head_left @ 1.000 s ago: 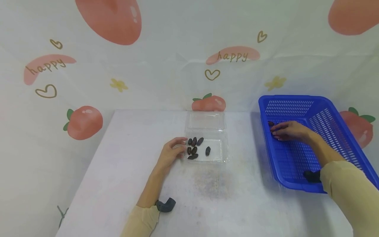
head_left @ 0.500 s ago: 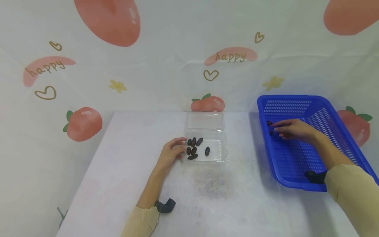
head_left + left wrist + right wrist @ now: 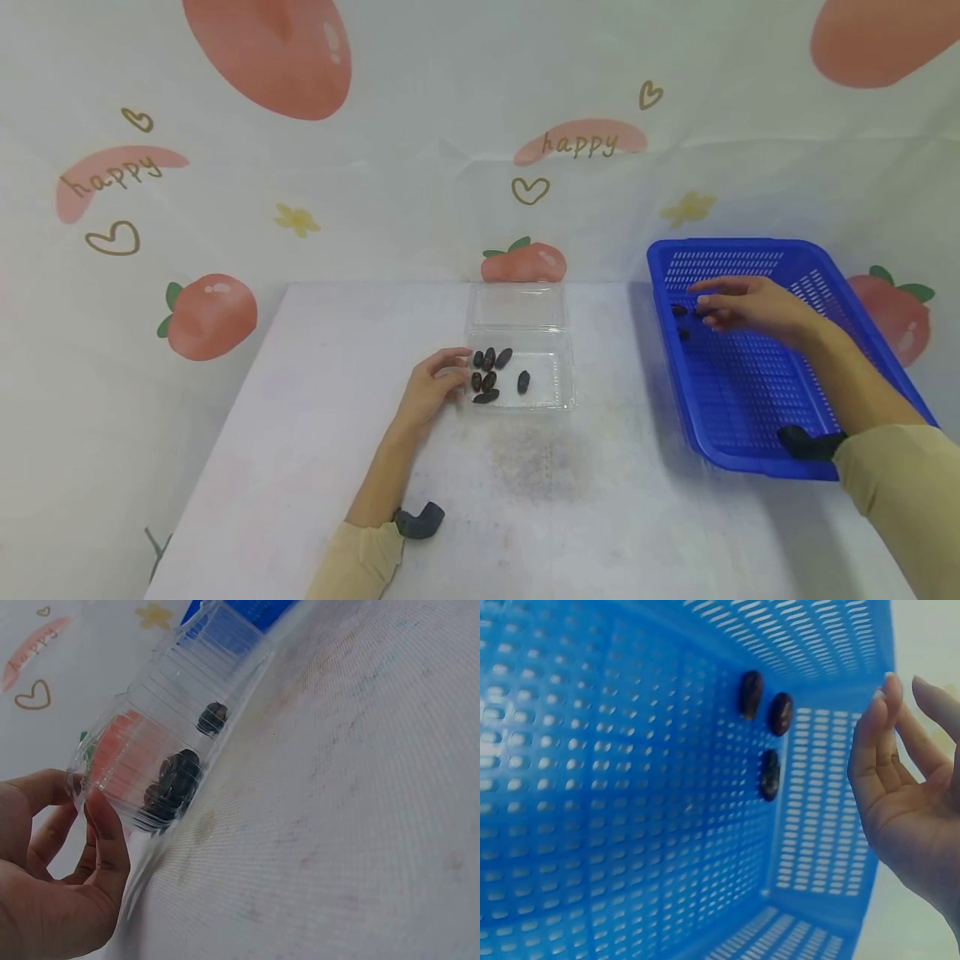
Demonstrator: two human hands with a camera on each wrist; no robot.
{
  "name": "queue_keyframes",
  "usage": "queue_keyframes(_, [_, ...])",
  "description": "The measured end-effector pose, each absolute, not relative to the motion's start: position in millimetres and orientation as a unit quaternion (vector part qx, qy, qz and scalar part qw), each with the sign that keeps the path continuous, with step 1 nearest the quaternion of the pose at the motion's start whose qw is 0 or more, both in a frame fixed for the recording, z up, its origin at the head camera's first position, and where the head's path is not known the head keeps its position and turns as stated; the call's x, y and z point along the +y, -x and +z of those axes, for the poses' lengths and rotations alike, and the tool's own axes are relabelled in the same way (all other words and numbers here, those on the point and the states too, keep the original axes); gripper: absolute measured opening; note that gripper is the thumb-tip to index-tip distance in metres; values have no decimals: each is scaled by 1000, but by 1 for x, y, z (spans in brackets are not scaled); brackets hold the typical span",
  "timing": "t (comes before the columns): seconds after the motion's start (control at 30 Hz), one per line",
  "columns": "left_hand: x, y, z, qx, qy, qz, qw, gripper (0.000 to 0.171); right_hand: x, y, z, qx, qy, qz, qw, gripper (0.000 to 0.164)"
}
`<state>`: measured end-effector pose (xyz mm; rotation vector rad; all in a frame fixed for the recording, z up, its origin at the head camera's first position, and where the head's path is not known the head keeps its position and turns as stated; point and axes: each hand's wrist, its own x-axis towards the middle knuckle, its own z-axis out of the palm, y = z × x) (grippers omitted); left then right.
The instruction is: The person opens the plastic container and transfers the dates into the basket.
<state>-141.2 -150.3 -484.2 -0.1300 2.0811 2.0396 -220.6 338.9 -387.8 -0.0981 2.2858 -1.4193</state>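
My left hand (image 3: pixel 433 387) pinches the left rim of a clear plastic clamshell box (image 3: pixel 555 392), whose lid (image 3: pixel 517 306) lies folded back. Inside the box, several dark brown dates (image 3: pixel 489 359) cluster on the left, with a single date (image 3: pixel 523 382) apart to their right. In the left wrist view, thumb and finger of the left hand (image 3: pixel 71 877) meet at the box's edge (image 3: pixel 75 780). The right hand (image 3: pixel 757 308) hovers in the blue basket (image 3: pixel 697 433) near its left wall, fingers loosely bent and nothing seen between them. Three dates (image 3: pixel 781 714) lie on the basket floor.
A white tabletop (image 3: pixel 360 333) carries the box in the middle and the basket at the right. Behind rises a printed cloth backdrop (image 3: pixel 412 167). The basket's left rim (image 3: pixel 670 367) stands between the right hand and the box.
The right hand has risen and drawn back from the dates in the basket, uncovering more of them. The left hand stays at the box. The head view has shifted slightly.
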Motion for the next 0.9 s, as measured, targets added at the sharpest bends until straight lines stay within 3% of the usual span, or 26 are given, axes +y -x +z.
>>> queue_keyframes(0.37, [-149,142,-488,707,52,699,96,36,313,208,-369,826,60,-544,134,39])
queue_keyframes(0.57, [-149,142,-491,706,51,700,98,35,289,198,-359,833,71,-533,131,48])
queue_keyframes(0.9, [-149,144,-490,712,51,693,97,35,249,190,-348,834,83,-526,140,44])
